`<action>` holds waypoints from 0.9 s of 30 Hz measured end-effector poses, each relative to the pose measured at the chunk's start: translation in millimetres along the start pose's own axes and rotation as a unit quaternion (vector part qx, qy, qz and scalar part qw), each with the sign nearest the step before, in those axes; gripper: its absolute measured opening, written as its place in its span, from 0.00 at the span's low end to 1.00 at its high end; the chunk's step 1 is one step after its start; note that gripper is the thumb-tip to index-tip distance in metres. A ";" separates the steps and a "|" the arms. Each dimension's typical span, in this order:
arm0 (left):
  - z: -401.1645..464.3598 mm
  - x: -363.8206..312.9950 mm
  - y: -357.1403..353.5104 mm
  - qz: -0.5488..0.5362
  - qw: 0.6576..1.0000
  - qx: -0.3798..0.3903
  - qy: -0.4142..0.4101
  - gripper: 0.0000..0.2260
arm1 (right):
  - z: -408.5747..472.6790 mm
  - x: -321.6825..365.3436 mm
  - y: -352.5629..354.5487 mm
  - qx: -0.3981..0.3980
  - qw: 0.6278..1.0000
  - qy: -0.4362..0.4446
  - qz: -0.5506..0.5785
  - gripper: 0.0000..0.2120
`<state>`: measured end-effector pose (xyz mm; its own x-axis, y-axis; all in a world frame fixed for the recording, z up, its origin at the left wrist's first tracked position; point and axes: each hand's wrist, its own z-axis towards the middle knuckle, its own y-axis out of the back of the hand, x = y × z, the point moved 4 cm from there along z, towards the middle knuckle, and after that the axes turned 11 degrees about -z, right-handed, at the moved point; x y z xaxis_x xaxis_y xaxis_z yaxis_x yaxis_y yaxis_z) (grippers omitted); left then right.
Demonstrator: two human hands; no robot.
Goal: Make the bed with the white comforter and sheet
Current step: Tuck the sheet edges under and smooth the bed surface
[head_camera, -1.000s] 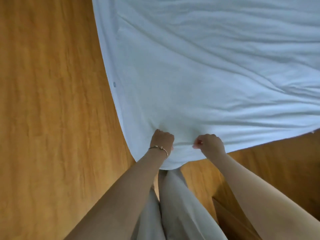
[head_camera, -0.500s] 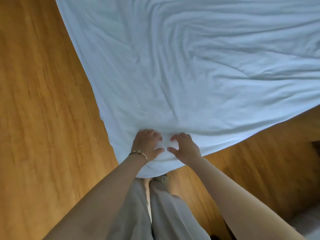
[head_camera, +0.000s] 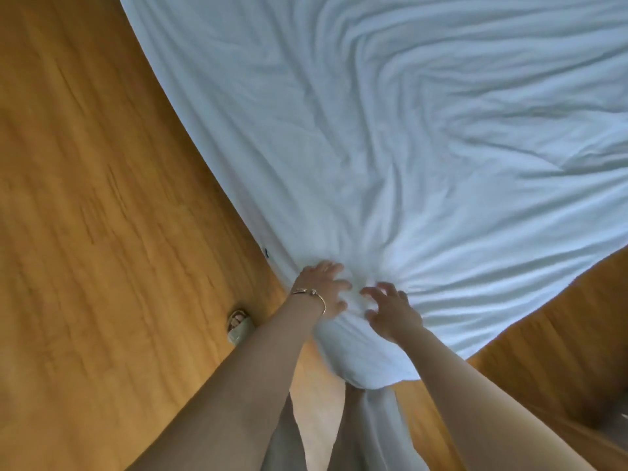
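Sheet [head_camera: 390,137]: white, creased all over, spread across the upper and right part of my head view; its folds run in toward one corner at lower centre.
Corner [head_camera: 367,358]: bunched into a rounded bulge that hangs below both hands, over the floor and just above the trousers.
Left edge of sheet: a long diagonal against the floor, from the top of the view down to the left hand; a small dark mark sits on it (I cannot tell what it is).
Left hand [head_camera: 321,288]: palm down on the bunched cloth at the sheet's left edge, fingers spread and only lightly bent, thumb pointing toward the other hand. I see it pressing, not pinching.
Right hand [head_camera: 390,309]: just beside the left, apart from it by a narrow strip of cloth; fingers spread and somewhat curved, tips on the gathered folds. I cannot tell whether any cloth is caught under them.
Bracelet [head_camera: 311,295]: thin, gold-coloured, on the left wrist.
Forearms: bare, both reaching in from the bottom of the view toward the corner.
Floor [head_camera: 102,198]: orange-brown wood grain, filling the left side and showing again at lower right, beyond the sheet's lower edge.
Foot [head_camera: 239,326]: in a pale sandal, on the floor left of the left forearm.
Trousers [head_camera: 370,433]: light grey, at bottom centre between the arms.
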<state>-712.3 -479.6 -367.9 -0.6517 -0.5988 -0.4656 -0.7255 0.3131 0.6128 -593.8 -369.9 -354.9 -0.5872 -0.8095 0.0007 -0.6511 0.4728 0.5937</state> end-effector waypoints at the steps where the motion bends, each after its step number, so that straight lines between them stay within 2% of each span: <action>1: -6.6 10.0 2.4 0.015 0.998 0.054 -0.017 0.19 | -5.7 9.3 -4.2 0.024 0.999 -0.026 -0.010 0.18; 4: -28.9 44.6 17.1 -0.066 0.982 0.174 0.028 0.11 | -15.0 38.3 3.8 0.047 0.995 -0.090 0.004 0.12; 6: -43.0 67.0 38.8 -0.078 0.977 0.191 0.062 0.12 | -14.0 62.4 21.7 0.062 0.989 -0.112 0.076 0.13; 8: -55.7 83.5 77.4 -0.123 0.978 0.149 0.080 0.15 | -8.3 95.9 49.4 0.065 0.977 -0.097 0.179 0.09; 9: -60.0 92.3 99.9 -0.172 0.976 0.111 0.079 0.16 | -9.3 115.9 67.0 0.053 0.956 -0.094 0.272 0.06; 10: -63.1 102.5 122.6 -0.232 0.967 0.072 0.073 0.15 | -12.0 136.1 87.0 0.031 0.927 -0.096 0.361 0.04; 12: -70.8 128.8 167.6 -0.348 0.935 -0.003 0.066 0.15 | -11.9 173.7 129.4 -0.022 0.891 -0.072 0.448 0.06; 15: -78.6 184.6 224.4 -0.456 0.879 -0.108 0.088 0.12 | -4.1 230.7 191.2 -0.080 0.885 -0.015 0.458 0.07; 18: -81.2 241.4 288.7 -0.515 0.837 -0.154 0.104 0.10 | 14.4 284.6 255.6 -0.126 0.888 0.032 0.441 0.06; 23: -80.4 334.1 407.4 -0.543 0.804 -0.221 0.099 0.09 | 73.4 371.2 363.1 -0.125 0.873 0.066 0.467 0.08; 27: -82.7 407.2 495.6 -0.511 0.823 -0.219 0.113 0.11 | 136.2 446.7 462.1 -0.087 0.880 0.076 0.460 0.10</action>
<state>-1318.9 -629.3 -201.0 0.3441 -0.5217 -0.7806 -0.6874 -0.7063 0.1691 -1222.5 -465.6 -189.8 -0.7472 -0.1547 0.6464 0.1588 0.9028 0.3996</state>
